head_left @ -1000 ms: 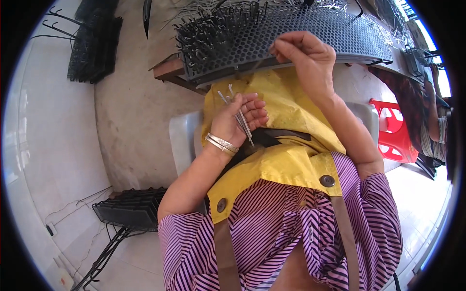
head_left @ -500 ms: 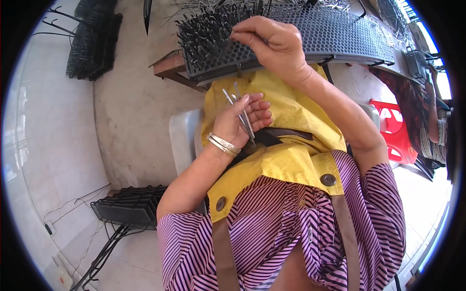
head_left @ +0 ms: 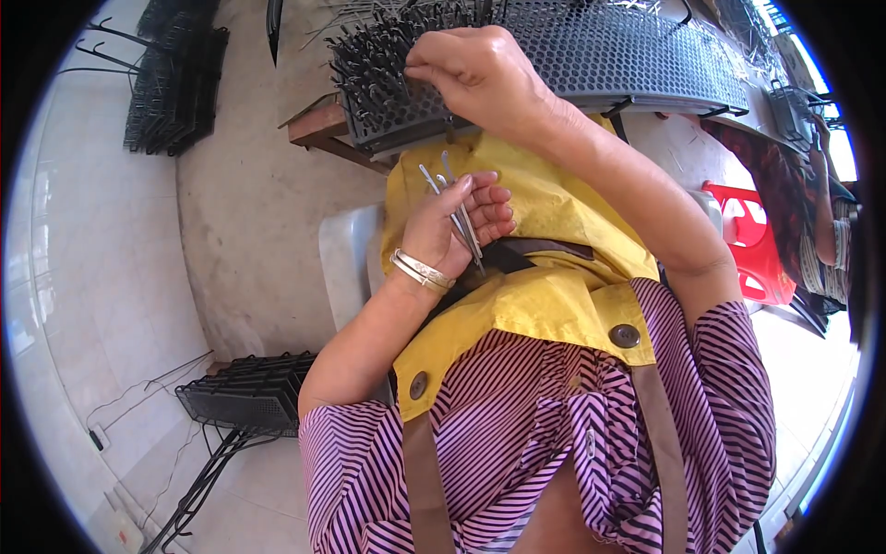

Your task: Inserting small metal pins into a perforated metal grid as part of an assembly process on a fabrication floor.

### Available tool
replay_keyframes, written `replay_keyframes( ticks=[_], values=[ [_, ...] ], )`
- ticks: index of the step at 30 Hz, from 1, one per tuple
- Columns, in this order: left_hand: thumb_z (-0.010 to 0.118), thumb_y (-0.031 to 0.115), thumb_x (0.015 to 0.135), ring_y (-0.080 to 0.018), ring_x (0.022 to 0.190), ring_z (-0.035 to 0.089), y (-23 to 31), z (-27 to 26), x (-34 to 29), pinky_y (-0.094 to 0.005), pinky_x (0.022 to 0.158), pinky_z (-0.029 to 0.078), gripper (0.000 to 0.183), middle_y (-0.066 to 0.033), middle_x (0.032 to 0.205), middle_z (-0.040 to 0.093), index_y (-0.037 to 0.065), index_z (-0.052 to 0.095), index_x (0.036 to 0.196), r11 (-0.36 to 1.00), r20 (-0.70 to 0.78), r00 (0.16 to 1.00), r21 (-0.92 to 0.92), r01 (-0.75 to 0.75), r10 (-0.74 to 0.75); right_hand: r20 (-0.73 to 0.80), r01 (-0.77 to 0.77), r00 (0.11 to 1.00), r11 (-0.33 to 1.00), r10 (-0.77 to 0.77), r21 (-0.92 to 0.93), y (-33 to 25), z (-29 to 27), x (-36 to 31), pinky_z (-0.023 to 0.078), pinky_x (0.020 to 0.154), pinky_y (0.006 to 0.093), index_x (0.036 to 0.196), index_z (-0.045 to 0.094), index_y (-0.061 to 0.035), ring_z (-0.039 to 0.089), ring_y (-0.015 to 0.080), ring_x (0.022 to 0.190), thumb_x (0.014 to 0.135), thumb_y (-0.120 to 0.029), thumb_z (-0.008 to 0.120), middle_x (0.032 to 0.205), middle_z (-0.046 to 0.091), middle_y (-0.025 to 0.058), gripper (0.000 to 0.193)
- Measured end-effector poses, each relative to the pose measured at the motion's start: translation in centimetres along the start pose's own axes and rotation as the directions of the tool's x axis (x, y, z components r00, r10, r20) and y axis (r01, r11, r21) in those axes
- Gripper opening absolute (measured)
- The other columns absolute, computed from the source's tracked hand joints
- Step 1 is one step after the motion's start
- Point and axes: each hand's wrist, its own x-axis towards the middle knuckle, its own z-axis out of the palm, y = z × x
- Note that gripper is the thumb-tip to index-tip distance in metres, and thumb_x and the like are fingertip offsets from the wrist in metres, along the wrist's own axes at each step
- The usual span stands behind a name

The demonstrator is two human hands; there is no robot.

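My left hand point(head_left: 452, 219) is closed around several thin silvery metal rods point(head_left: 428, 177), held above the yellow apron over my lap. The rods' upper ends stick out past the thumb, and their lower ends point down across the palm. Over the left part of a black perforated tray point(head_left: 609, 60), my right hand point(head_left: 480, 78) has thumb and fingers pinched together. Whatever sits in that pinch is hidden or too small to make out. Beside its fingertips, many dark slender pieces with bent tips point(head_left: 369, 78) stand upright, packed close in the tray's holes.
A brown wooden support point(head_left: 318, 125) is under the tray's left end. Stacked black racks point(head_left: 175, 92) stand at the far left, with more black racks point(head_left: 245, 392) at lower left. A red plastic stool point(head_left: 761, 245) and another person's arm point(head_left: 821, 203) are at right.
My right hand has shifted left over the tray, closer to the standing dark pieces, still pinched. My left hand and its rods have hardly moved.
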Motion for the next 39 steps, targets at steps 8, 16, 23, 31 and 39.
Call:
replay_keyframes(
  ticks=[8,16,23,31,39],
  values=[
    [0.044,0.023,0.086,-0.0223,0.076,0.058,0.0,-0.2,0.0,-0.0356,0.071,0.048,0.032,-0.0138,0.09,0.056,-0.002,0.046,0.104,1.0,0.084,0.996,-0.003,-0.013,0.013,0.176,-0.044,0.983,0.997,0.055,-0.066,0.2,1.4,-0.6,0.043,0.05,0.0382,0.072,0.052,-0.0023,0.055,0.033,0.06,0.066,0.001,0.054,0.062,0.054,0.0128,0.007],
    [0.043,0.025,0.086,-0.0223,0.075,0.058,0.3,0.1,0.1,-0.0358,0.07,0.048,0.031,-0.0137,0.088,0.057,-0.002,0.047,0.103,0.999,0.154,0.988,-0.022,-0.026,0.03,0.065,-0.164,0.983,0.976,0.174,-0.142,-1.5,0.8,-3.5,0.044,0.049,0.0315,0.077,0.056,-0.0006,0.057,0.0248,0.055,0.069,-0.006,0.06,0.063,0.057,0.011,0.011],
    [0.044,0.026,0.086,-0.0211,0.075,0.058,0.2,1.2,-0.5,-0.0346,0.069,0.048,0.032,-0.0129,0.088,0.057,0.0,0.048,0.103,0.995,0.24,0.97,0.097,0.024,-0.046,0.522,-0.765,0.638,0.547,0.566,0.341,-1.5,-2.0,-5.0,0.04,0.048,0.0189,0.074,0.059,0.002,0.05,0.0051,0.054,0.071,-0.003,0.06,0.059,0.057,0.0025,0.006],
    [0.045,0.019,0.084,-0.0214,0.075,0.057,0.0,-0.4,0.2,-0.0359,0.071,0.049,0.027,-0.0121,0.086,0.057,0.0,0.048,0.103,0.999,0.007,0.999,0.012,0.042,-0.042,-0.151,-0.482,0.802,0.776,0.578,0.407,-0.9,-3.5,-2.0,0.039,0.047,0.0203,0.077,0.059,-0.0005,0.05,0.0073,0.05,0.072,0.0,0.06,0.06,0.056,0.0053,0.006],
    [0.046,0.013,0.081,-0.0214,0.074,0.058,0.0,-0.4,0.3,-0.036,0.071,0.049,0.026,-0.0123,0.085,0.057,-0.001,0.048,0.103,0.999,-0.047,0.998,-0.028,0.03,-0.031,-0.395,-0.064,0.916,0.998,0.063,0.011,0.1,-1.1,-1.1,0.045,0.049,0.0268,0.071,0.056,-0.0021,0.056,0.0231,0.055,0.068,-0.002,0.063,0.066,0.057,0.01,0.008]
  ],
)
